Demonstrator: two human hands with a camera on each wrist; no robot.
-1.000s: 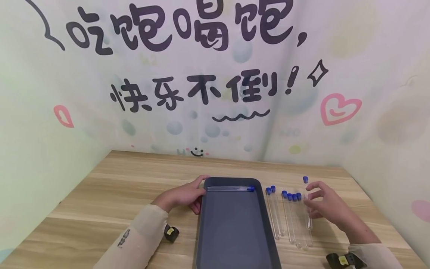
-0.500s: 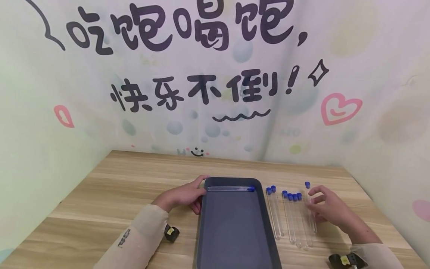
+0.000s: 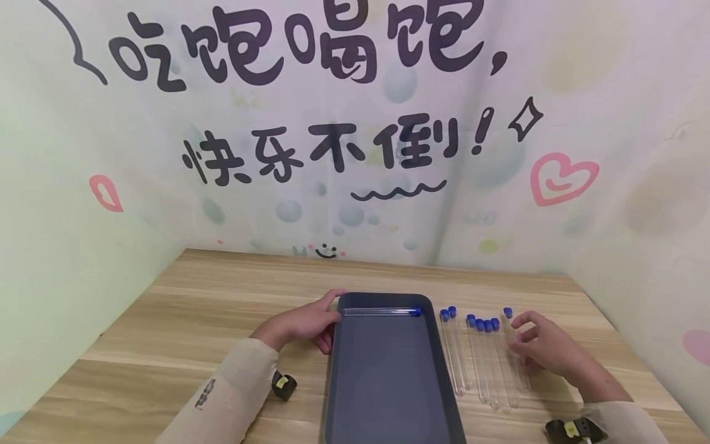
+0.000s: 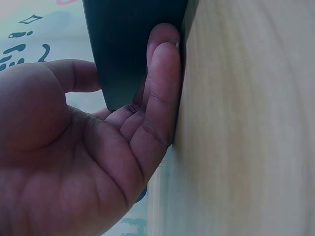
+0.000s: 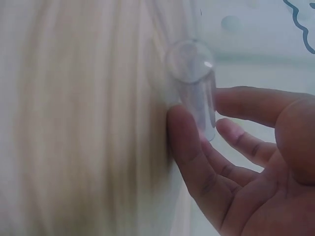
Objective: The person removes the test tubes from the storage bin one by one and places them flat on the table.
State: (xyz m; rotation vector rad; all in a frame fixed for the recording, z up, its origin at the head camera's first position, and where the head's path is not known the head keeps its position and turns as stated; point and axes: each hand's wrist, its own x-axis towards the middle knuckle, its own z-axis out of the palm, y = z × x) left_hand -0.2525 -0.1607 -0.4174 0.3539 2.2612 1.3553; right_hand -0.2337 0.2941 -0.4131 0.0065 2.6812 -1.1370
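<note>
A dark grey tray (image 3: 388, 376) lies lengthwise on the table. My left hand (image 3: 304, 322) holds its left side near the far corner, thumb at the rim; in the left wrist view the fingers (image 4: 162, 78) press against the tray's outer wall. Across the tray's far end lies a clear test tube (image 3: 379, 312) with a blue cap. To the right, my right hand (image 3: 549, 348) pinches another blue-capped test tube (image 5: 191, 61) between thumb and fingers, low at the tabletop. Whether this tube touches the wood is not plain.
Several blue-capped test tubes (image 3: 484, 364) lie side by side between the tray and my right hand, with two more tubes (image 3: 455, 357) close along the tray's right edge. A printed cloth (image 3: 333, 203) hangs behind the wooden table (image 3: 222, 290).
The test tube in my right hand has come down and toward me, and slightly right, beside the row of tubes. My left hand and the tray have stayed put.
</note>
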